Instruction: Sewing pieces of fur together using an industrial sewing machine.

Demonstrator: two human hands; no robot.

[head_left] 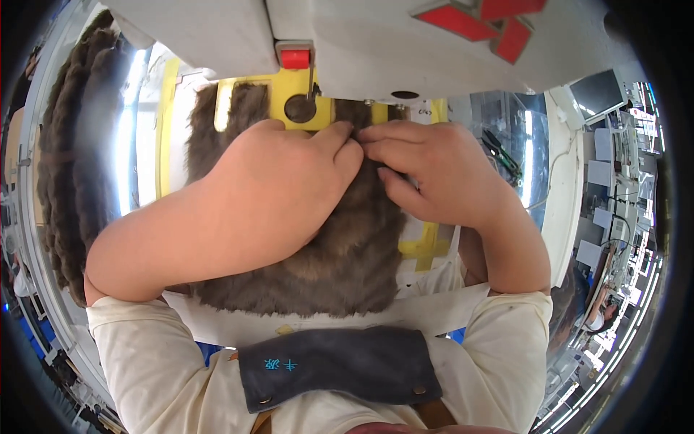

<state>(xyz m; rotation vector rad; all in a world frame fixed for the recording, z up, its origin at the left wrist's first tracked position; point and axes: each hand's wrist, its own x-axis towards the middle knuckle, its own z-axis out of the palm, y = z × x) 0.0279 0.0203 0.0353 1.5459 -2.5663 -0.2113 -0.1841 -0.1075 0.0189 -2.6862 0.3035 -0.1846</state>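
A piece of brown fur lies flat in front of me, its far part running under a yellow plate with slots and a round hole. My left hand rests on the fur near the plate's edge, its fingers bent and pressed together on it. My right hand comes from the other side, fingertips meeting the left ones and pinching at the fur. The fur's hold between the fingers is partly hidden. Just beyond the hands is the white sewing-type machine head with a thin metal rod hanging down.
Rolled brown fur hangs along the left side. Green-handled tweezers or snips lie right of my right hand. Yellow tape marks the white work surface. A dark screen and another person show at the far right.
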